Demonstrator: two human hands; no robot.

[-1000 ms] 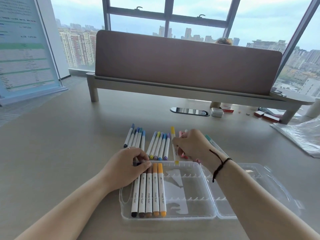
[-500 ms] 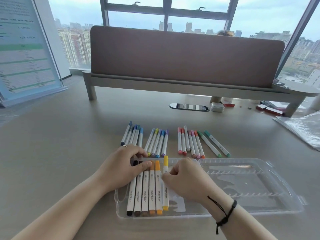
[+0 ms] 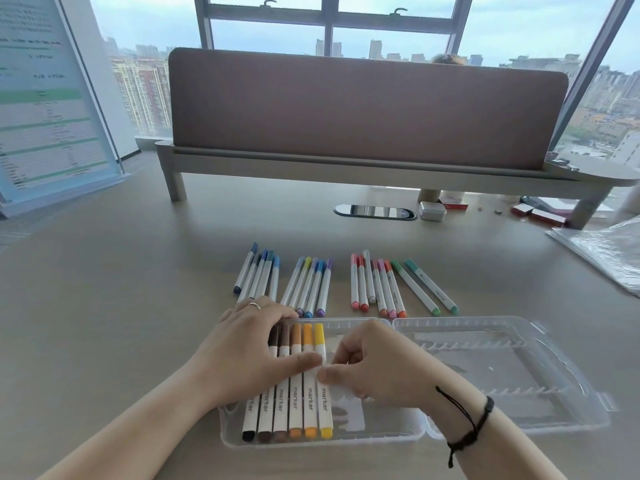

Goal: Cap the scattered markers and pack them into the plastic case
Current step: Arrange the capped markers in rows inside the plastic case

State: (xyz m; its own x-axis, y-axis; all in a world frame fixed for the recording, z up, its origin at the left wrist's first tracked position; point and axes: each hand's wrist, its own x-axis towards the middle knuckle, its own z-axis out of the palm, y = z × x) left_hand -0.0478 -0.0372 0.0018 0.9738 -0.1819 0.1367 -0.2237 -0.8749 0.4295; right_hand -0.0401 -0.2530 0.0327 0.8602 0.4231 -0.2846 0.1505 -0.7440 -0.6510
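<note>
The clear plastic case (image 3: 381, 441) lies open near me, its lid (image 3: 519, 375) spread flat to the right. Several capped markers lie side by side in its left half, running from black through browns and oranges. The yellow marker (image 3: 325, 410) is the rightmost. My left hand (image 3: 249, 355) lies flat over this row, thumb across the barrels. My right hand (image 3: 374, 365) pinches the yellow marker's middle from the right. Beyond the case lie a blue group (image 3: 258, 275), a mixed group (image 3: 311, 287), a red and pink group (image 3: 377, 285) and two green markers (image 3: 424, 287).
A padded divider on a raised shelf (image 3: 346, 168) crosses the back of the desk. Behind the markers are a cable slot (image 3: 374, 212) and a small white box (image 3: 431, 211). A crinkled plastic bag (image 3: 609, 251) lies at the right edge, a poster stand (image 3: 52, 109) at the left.
My right hand lifted the yellow marker from the table, brought it back to the case and laid it beside the orange ones. My left hand stayed on the packed markers.
</note>
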